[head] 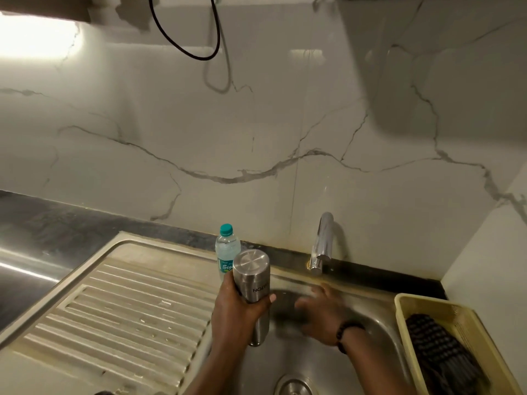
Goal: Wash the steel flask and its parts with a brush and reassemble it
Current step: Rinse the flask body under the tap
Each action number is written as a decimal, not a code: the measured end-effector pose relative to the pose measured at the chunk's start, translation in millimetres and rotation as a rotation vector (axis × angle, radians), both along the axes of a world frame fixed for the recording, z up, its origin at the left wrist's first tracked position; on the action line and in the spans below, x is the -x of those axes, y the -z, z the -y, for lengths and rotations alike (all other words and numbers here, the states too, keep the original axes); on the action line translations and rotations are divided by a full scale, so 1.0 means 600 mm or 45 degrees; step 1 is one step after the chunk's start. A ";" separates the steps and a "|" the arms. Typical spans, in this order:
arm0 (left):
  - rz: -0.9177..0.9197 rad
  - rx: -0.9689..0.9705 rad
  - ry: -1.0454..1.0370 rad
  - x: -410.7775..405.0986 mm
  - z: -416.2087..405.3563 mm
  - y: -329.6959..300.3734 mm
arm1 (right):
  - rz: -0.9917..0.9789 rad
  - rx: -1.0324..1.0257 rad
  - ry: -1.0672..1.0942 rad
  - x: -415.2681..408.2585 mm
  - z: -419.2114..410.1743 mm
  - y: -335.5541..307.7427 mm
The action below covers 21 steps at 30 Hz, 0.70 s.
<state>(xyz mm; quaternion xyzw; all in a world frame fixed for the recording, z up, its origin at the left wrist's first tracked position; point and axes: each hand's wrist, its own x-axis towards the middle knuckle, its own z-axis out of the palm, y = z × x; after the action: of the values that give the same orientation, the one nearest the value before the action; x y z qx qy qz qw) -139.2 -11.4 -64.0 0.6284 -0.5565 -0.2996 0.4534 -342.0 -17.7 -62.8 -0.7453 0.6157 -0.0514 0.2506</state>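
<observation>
While my left hand (236,306) wraps its fingers round the steel flask (253,292), held base-up over the sink (368,332), my blurred right hand (319,309) hangs beside it, fingers loosely spread, near the tap (323,243) and plastic bottle (226,246).

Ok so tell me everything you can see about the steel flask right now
The steel flask is a brushed-metal cylinder held upside down over the sink, its flat ringed base tilted toward the camera and its printed lettering inverted. The left hand grips its middle, fingers wrapped around it. Its lower end shows a narrower section; whether a cap is on is unclear. The blurred right hand is not touching it.
</observation>
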 end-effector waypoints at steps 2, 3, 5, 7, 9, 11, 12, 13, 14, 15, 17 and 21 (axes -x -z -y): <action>0.025 0.011 0.002 -0.002 -0.007 -0.002 | 0.153 -0.104 -0.050 -0.033 -0.017 -0.010; 0.051 0.023 0.006 -0.003 -0.011 -0.006 | 0.383 -0.122 -0.053 -0.050 -0.022 -0.016; 0.110 0.055 0.016 -0.005 -0.021 -0.012 | 0.620 -0.106 -0.036 -0.087 -0.027 -0.034; 0.101 0.061 0.011 -0.012 -0.028 -0.022 | 0.773 -0.081 0.046 -0.115 -0.028 -0.041; 0.042 0.053 -0.011 -0.025 -0.032 -0.033 | 0.886 -0.030 0.098 -0.138 -0.029 -0.043; 0.030 0.074 -0.009 -0.042 -0.035 -0.046 | 0.957 -0.012 0.097 -0.155 -0.028 -0.046; 0.044 0.091 -0.005 -0.052 -0.037 -0.052 | 0.979 -0.002 0.086 -0.164 -0.027 -0.049; 0.060 0.105 0.003 -0.064 -0.039 -0.057 | 0.989 0.020 0.075 -0.174 -0.026 -0.053; 0.064 0.108 0.017 -0.075 -0.039 -0.061 | 1.000 0.035 0.071 -0.186 -0.025 -0.056; 0.049 0.106 0.040 -0.087 -0.041 -0.068 | 1.010 0.054 0.078 -0.197 -0.023 -0.059; -0.026 0.090 0.114 -0.116 -0.041 -0.079 | 1.046 0.077 0.113 -0.223 -0.018 -0.063; -0.040 0.061 0.158 -0.185 -0.045 -0.095 | 1.053 0.109 0.189 -0.269 -0.007 -0.065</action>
<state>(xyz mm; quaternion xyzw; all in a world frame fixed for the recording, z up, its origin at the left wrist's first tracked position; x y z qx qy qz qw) -28.1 15.6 -7.2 0.5770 -0.5941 -0.3237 0.4575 -180.8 -13.4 -24.0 -0.6252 0.5127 -0.3895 0.4411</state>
